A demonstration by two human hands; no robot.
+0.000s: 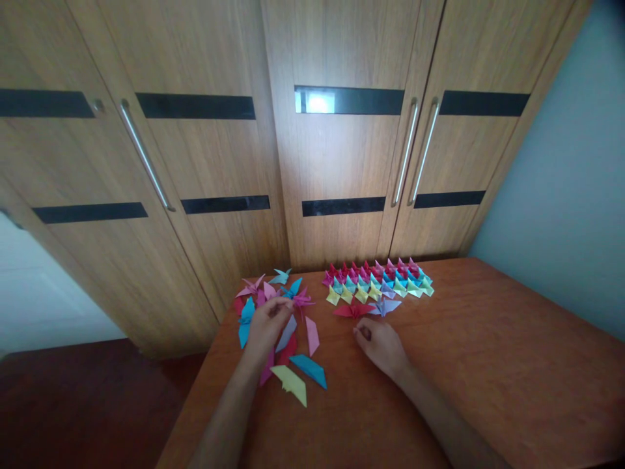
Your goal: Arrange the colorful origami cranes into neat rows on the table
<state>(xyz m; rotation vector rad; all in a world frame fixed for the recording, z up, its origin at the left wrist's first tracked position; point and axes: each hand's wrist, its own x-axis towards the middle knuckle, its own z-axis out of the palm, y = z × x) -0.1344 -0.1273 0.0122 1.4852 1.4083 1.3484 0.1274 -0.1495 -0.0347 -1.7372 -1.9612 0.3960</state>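
Reaching into the loose pile of paper cranes (278, 312) at the table's (488, 365) left edge, our left hand (266, 324) curls over a lilac one — grip unclear; our right hand (381, 344) rests loosely closed, empty, just below the red crane (352, 309); finished rows (378, 281) sit sorted by colour — beside the wardrobe (336, 150).

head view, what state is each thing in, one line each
left hand: on the loose pile, pinching a lilac paper piece
right hand: fingers curled, resting on the table
loose origami pile: scattered, unsorted
arranged origami cranes: lined in neat rows
wardrobe doors: closed
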